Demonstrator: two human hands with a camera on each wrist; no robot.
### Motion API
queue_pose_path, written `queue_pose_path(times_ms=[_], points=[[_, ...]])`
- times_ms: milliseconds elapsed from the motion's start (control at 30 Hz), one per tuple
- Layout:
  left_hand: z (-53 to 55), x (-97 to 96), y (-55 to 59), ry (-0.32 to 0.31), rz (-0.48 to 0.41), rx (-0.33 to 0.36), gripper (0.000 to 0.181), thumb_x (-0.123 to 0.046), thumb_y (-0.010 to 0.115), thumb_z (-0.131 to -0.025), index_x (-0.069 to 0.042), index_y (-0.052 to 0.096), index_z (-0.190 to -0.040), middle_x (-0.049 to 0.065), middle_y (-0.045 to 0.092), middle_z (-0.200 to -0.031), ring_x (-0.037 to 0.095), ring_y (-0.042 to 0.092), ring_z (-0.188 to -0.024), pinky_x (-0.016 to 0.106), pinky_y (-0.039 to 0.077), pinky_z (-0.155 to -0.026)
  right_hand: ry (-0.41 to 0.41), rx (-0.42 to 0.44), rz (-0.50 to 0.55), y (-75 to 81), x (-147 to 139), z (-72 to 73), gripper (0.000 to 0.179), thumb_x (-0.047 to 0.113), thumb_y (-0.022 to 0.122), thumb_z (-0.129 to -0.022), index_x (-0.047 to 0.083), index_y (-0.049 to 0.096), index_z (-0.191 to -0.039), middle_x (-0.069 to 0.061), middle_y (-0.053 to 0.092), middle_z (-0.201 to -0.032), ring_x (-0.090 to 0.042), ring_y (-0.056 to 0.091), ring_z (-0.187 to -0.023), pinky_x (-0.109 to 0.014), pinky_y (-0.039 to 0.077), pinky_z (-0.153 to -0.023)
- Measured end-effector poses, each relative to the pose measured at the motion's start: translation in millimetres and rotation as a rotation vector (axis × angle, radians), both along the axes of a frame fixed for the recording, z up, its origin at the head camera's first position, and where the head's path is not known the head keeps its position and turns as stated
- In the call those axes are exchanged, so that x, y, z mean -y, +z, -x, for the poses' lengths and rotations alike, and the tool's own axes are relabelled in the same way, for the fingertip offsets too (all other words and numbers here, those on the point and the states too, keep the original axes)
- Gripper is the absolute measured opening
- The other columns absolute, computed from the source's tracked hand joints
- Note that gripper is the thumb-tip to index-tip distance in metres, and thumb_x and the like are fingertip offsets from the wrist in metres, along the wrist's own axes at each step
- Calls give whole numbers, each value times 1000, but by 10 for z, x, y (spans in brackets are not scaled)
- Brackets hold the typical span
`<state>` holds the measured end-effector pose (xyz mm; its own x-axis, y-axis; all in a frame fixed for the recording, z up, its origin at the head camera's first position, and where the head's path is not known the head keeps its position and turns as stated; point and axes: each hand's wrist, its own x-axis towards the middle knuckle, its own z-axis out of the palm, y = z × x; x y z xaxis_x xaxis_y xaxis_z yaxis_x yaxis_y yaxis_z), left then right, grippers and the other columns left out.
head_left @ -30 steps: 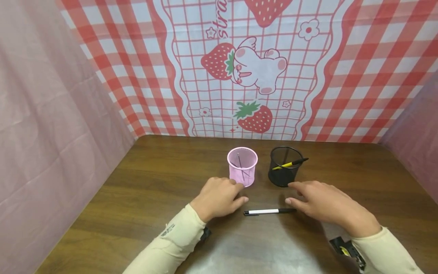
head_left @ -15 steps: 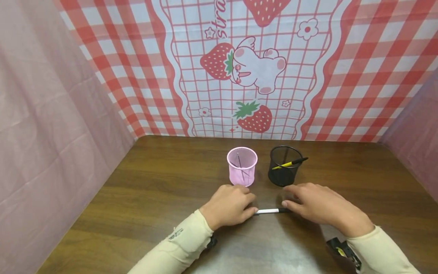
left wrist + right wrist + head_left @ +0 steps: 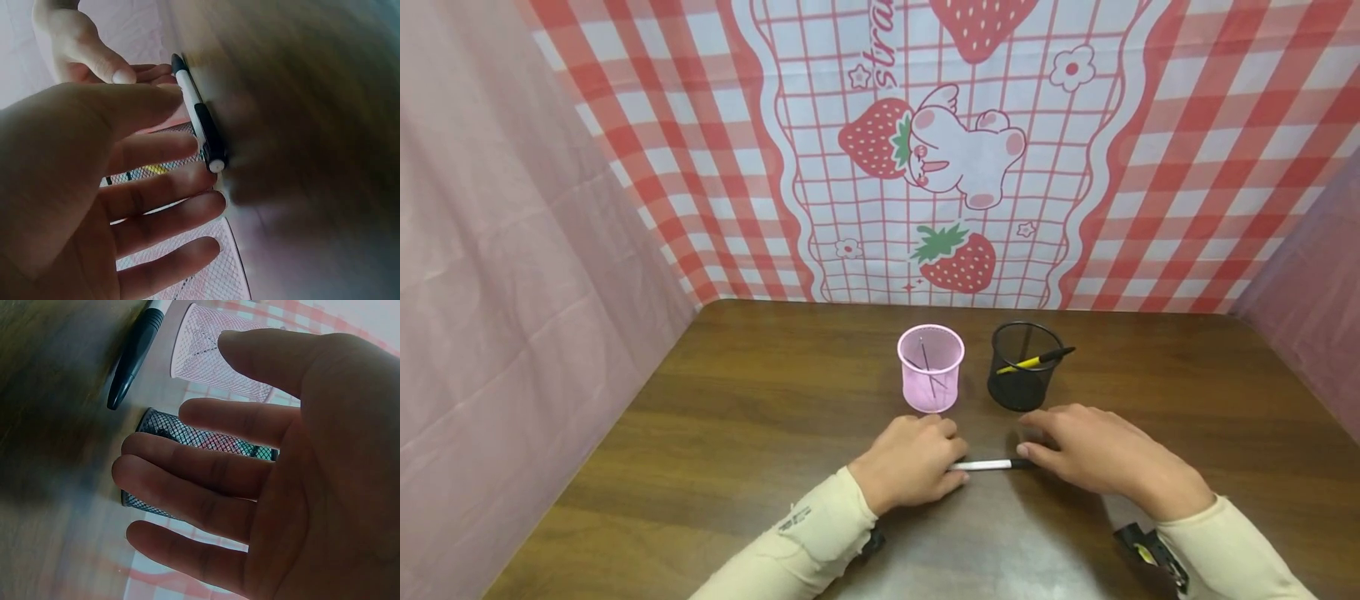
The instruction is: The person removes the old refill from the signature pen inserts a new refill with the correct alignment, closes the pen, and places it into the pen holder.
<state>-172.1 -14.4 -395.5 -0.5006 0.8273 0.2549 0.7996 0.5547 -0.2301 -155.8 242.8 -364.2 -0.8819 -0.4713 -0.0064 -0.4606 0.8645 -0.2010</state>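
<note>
A white ballpoint pen with black ends lies sideways on the table. My left hand is at its clip end, thumb on the near side and fingers on the far side. In the left wrist view, the thumb and index fingertips of the left hand come up close against the pen, its push button facing the camera. Whether they press on it is hard to tell. Beside the black tip, my right hand hovers with its fingers extended; nothing lies in that palm.
Behind the hands stand a pink mesh pen cup, with thin dark lines inside, and a black mesh pen cup with a yellow-and-black pen leaning in it. Checked cloth hangs at the table's back edge.
My left hand has moved right and nearer, coming over the pen's clip end. The right hand has shifted slightly left and toward me. Pen and cups stay where they were.
</note>
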Motion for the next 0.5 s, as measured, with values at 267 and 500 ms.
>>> queue_pose_path(times_ms=[267, 500], points=[[-9, -99, -17, 3, 32, -8, 20, -48, 75, -85, -28, 75, -89, -10, 59, -82, 9, 60, -77, 27, 48, -60, 15, -30, 3, 3, 3, -8, 39, 43, 67, -94, 15, 71, -120, 2, 71, -107, -22, 68, -96, -51, 54, -78], [4, -117, -38, 18, 30, -24, 18, -42, 77, -83, -25, 73, -86, -9, 63, -81, 11, 62, -74, 28, 49, -58, 14, -21, 27, -16, -3, 0, 37, 43, 67, -94, 17, 72, -120, 4, 71, -108, -21, 68, -96, -50, 54, -80]])
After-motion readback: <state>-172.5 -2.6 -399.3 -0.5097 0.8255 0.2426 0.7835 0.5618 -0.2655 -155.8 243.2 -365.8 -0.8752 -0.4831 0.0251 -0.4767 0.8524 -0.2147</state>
